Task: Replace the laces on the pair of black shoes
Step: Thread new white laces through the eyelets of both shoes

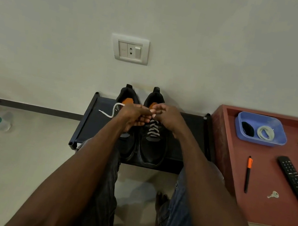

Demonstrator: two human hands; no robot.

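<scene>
The left hand point(135, 115) and the right hand point(165, 115) meet over the throat of the two shoes, both with fingers curled, each pinching the pale flat lace point(114, 109) near the top eyelets; a short bit of pale lace shows between the fingertips, and a free end loops out to the left of the left hand and trails onto the rack. Judging from this, the task sits roughly at its midpoint or a little past: the right-hand black low-top shoe point(153, 145) already carries a full run of pale grey crossings up its tongue, and the hands seem to be finishing or tying off at the top (whether a knot is formed cannot be told, as the fingers hide it). The left-hand black shoe point(130, 97) is mostly covered by the left wrist, so its lacing cannot be read; it probably remains to be done. Both shoes stand side by side, toes toward the person, on the dark fabric shoe rack point(185, 139) against the wall. To the right, on the reddish-brown tabletop point(259, 204), a blue plastic tub point(278, 142) holds a coiled grey spare lace point(265, 132) and a dark bundle point(247, 128), likely the removed black laces.
</scene>
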